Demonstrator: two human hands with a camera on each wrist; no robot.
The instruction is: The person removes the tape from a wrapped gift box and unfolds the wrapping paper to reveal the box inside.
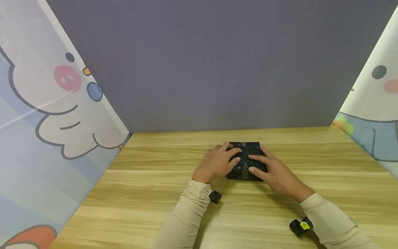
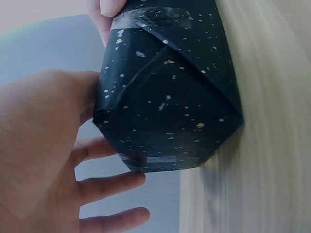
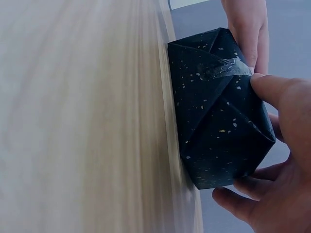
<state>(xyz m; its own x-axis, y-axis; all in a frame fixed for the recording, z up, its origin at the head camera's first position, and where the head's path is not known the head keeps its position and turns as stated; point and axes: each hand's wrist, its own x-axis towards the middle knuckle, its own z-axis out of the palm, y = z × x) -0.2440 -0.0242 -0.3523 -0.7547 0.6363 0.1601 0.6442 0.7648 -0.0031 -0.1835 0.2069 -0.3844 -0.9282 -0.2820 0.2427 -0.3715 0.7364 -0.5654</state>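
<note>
A small package wrapped in black speckled paper (image 1: 253,151) lies on the wooden table, with strips of clear tape (image 1: 245,171) on it. Folded paper flaps show on its near side in both wrist views. My left hand (image 1: 217,162) rests on its left part, fingers spread over the top and edge. From the other side my right hand (image 1: 278,173) touches it, thumb and index finger extended on top and other fingers at the right edge. In the right wrist view the right fingertips (image 3: 226,196) lie along the package's end.
The light wood-grain table (image 1: 140,193) runs back to a grey panel (image 1: 217,69). Cartoon-printed sheets stand at left (image 1: 37,138) and right (image 1: 376,103). A black wrist device (image 1: 215,197) is by the left cuff, and another device (image 1: 299,228) by the right cuff.
</note>
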